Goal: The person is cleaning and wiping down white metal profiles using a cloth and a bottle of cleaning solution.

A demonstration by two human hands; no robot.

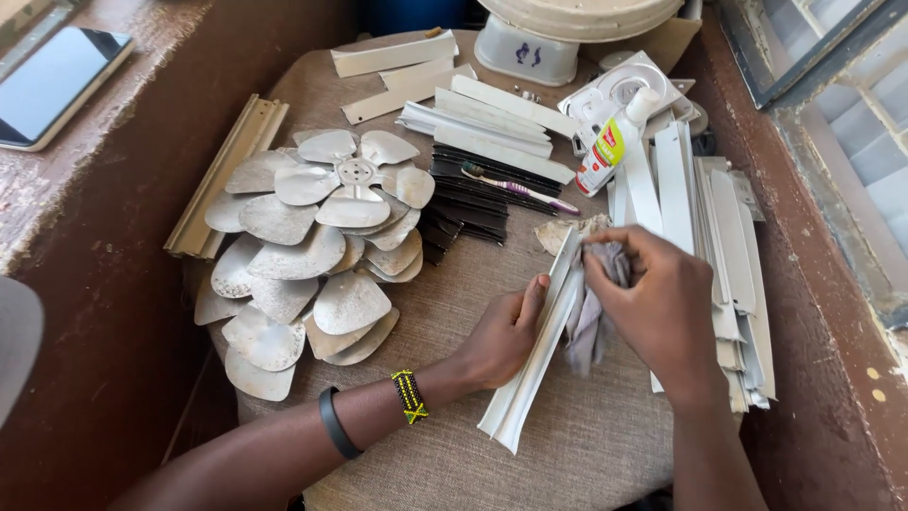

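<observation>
Beside fan blades point(312, 255), toothbrush point(520, 187), bottle point(610, 142)

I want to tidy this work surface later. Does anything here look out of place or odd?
A toothbrush lies across the stack of dark strips, odd among fan parts. The metal fan blades are dull and stained. The left hand steadies a white slat; the right hand presses a cloth on it.
</observation>
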